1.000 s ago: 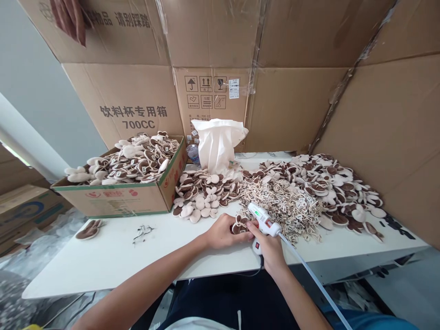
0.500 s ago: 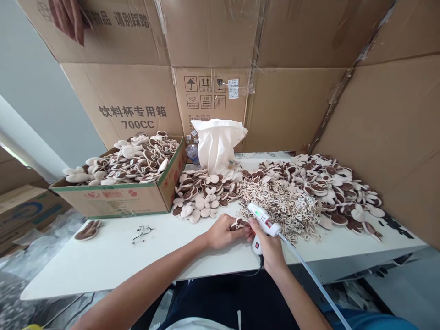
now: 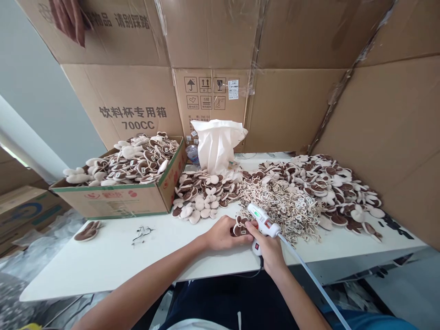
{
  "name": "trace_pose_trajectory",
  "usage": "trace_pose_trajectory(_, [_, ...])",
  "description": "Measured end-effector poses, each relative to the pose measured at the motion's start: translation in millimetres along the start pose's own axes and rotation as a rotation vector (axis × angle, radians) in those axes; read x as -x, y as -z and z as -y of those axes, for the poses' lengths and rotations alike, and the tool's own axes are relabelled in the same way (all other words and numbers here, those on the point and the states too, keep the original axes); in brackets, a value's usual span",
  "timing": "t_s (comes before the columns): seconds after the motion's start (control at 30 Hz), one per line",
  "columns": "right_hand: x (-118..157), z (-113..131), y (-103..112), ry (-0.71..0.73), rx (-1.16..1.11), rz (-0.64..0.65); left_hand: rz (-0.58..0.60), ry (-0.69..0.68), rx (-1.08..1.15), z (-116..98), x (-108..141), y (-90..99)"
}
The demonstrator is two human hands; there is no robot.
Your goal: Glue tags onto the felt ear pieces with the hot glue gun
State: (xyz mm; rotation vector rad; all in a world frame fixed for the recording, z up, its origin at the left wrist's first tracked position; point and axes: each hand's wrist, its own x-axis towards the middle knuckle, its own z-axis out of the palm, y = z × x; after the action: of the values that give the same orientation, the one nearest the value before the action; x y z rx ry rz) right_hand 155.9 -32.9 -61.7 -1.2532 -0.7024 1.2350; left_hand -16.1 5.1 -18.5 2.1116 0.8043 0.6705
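Note:
My left hand (image 3: 222,233) is closed on a small brown and cream felt piece (image 3: 240,228) with a pale cord and a small tag on its face. My right hand (image 3: 270,245) wraps round a white glue gun (image 3: 261,217) with a green display, and its thumb and finger touch the felt piece's right side. Just beyond the hands lies a heap of pale tagged cords (image 3: 285,208). A pile of felt pieces (image 3: 202,195) sits to its left, a larger felt pile (image 3: 330,183) to its right.
An open carton (image 3: 120,201) full of finished-looking felt pieces stands at the left. One felt piece (image 3: 88,230) and dark scraps (image 3: 142,233) lie on the white table (image 3: 113,261). A white bag (image 3: 218,144) and a bottle (image 3: 193,154) stand behind. Cardboard walls surround the back.
The felt piece in my left hand has turned so that its brown face and tag show. My right thumb now rests against it. The glue gun has barely moved.

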Motion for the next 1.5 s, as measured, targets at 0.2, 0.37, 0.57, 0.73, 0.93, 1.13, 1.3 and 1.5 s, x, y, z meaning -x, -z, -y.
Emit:
trace_pose_trajectory(0.2, [-1.5,-2.0,1.7,0.003,0.026,0.018,0.065,-0.043,0.086,-4.2,-0.1,4.1])
trace_pose_trajectory(0.37, [-2.2,-2.0,1.8,0.058,0.046,0.077,0.093,-0.068,0.195,-10.8,-0.7,6.7])
trace_pose_trajectory(0.57, [-5.2,-5.2,2.2,0.077,0.053,0.076,0.066,-0.089,0.218,-13.0,-2.3,4.4])
trace_pose_trajectory(0.73, [-5.9,-6.6,2.9,0.089,0.051,0.084,0.072,-0.046,0.201,-12.2,-1.5,4.6])
trace_pose_trajectory(0.93, [-6.9,-9.8,3.8,0.077,0.045,0.11,0.06,-0.031,0.205,-9.3,-1.6,4.6])
trace_pose_trajectory(1.13, [-5.5,-7.3,3.2,0.059,0.073,0.066,0.043,-0.018,0.163,-11.2,-0.9,3.5])
trace_pose_trajectory(1.3, [-3.1,-3.9,1.8,0.054,0.054,0.059,0.042,-0.031,0.143,-14.7,-1.6,3.7])
trace_pose_trajectory(1.5, [-4.9,-7.4,2.3,0.069,0.053,0.09,0.042,-0.015,0.22,-15.4,-1.7,5.2])
